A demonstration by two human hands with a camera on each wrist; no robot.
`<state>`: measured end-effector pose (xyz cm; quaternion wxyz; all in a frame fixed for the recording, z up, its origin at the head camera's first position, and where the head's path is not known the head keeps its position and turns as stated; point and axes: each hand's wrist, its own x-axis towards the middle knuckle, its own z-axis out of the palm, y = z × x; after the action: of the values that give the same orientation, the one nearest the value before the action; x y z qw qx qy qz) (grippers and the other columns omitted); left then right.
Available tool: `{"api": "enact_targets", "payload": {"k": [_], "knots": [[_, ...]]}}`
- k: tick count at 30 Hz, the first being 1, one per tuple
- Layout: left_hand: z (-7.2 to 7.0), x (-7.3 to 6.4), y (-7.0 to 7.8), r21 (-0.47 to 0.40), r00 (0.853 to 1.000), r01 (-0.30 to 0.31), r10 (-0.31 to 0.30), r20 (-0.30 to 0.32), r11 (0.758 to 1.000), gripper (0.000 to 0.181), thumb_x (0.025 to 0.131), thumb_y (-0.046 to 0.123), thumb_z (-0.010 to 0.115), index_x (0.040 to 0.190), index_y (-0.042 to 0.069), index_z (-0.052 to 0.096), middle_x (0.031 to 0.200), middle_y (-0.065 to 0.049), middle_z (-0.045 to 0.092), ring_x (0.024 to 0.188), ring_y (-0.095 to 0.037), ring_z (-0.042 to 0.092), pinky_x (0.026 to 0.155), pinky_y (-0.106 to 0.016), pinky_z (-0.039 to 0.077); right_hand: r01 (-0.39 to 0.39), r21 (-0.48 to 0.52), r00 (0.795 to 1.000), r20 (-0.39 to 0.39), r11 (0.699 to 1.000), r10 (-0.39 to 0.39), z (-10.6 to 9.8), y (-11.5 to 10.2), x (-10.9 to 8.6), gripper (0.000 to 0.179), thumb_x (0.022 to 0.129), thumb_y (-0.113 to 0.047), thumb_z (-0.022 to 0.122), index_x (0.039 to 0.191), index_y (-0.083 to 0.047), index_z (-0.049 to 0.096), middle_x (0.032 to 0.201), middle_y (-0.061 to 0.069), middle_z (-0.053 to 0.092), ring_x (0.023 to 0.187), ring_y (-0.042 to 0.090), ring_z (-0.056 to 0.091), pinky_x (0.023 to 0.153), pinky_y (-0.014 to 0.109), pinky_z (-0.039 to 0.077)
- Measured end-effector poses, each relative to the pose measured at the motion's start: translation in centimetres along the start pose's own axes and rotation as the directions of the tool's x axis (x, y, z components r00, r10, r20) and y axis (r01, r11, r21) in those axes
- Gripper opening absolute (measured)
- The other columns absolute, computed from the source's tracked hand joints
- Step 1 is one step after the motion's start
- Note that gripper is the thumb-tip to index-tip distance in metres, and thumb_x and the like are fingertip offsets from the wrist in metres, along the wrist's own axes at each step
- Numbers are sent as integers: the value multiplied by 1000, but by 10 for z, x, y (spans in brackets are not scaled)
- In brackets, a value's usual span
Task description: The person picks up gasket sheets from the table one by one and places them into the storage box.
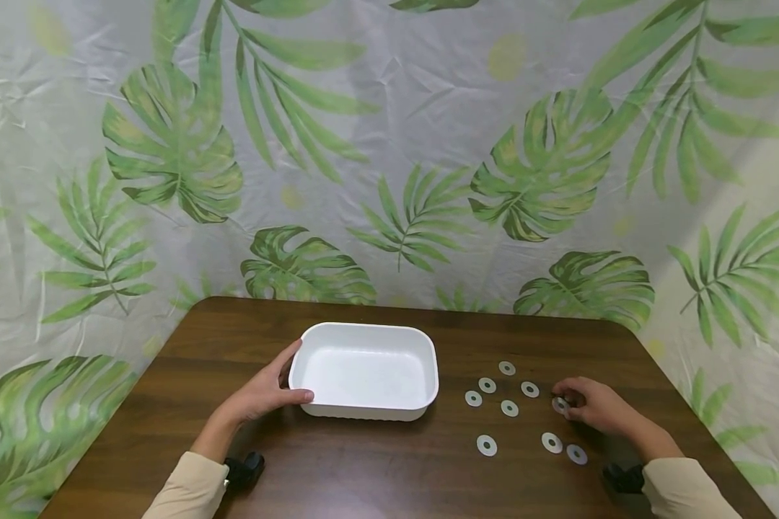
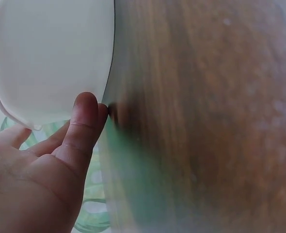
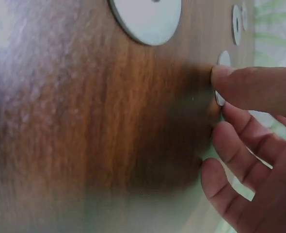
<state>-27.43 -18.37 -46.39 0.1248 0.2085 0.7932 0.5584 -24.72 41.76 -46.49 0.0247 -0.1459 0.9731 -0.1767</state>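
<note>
A white rectangular plastic basin (image 1: 363, 414) stands on the table with nothing inside. My left hand (image 1: 266, 393) holds its left end, the thumb at the front corner and the fingers along the left side. In the left wrist view, the thumb lies against the basin's wall (image 2: 51, 58). At the right, my right hand (image 1: 599, 407) has its thumb and fingertips round the edge of a flat metal washer (image 1: 560, 405). The right wrist view shows the thumb over part of that washer (image 3: 224, 58), with the other fingers curled near the tabletop.
Several more flat washers lie spread between basin and right hand, among them one at the front (image 1: 487, 445) and one at the back (image 1: 507, 368). Two lie close together (image 1: 552, 442) in front of the right hand. A leaf-print curtain (image 1: 415, 180) hangs behind the brown wooden table (image 1: 363, 468).
</note>
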Motion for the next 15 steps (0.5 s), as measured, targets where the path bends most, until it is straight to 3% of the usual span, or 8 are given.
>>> {"api": "enact_targets", "payload": {"k": [10,15], "knots": [[-1,-1,3,-30,1000,12,-12,3,999,108,84,18,78,160,6,2,160,-31,18,132,-42,44,88,-19,47,-51,5,995,91,999,51,-7,-8,14,23,74,-1,77,91,-3,62,89,4,63,83,16,57,70,32,46],[0,0,3,-42,1000,11,-10,19,999,110,84,18,79,160,7,1,160,-31,18,131,-43,44,88,-21,48,-55,-4,998,42,998,55,-5,-9,11,31,73,0,77,90,-8,53,86,2,57,78,16,49,68,32,40]]}}
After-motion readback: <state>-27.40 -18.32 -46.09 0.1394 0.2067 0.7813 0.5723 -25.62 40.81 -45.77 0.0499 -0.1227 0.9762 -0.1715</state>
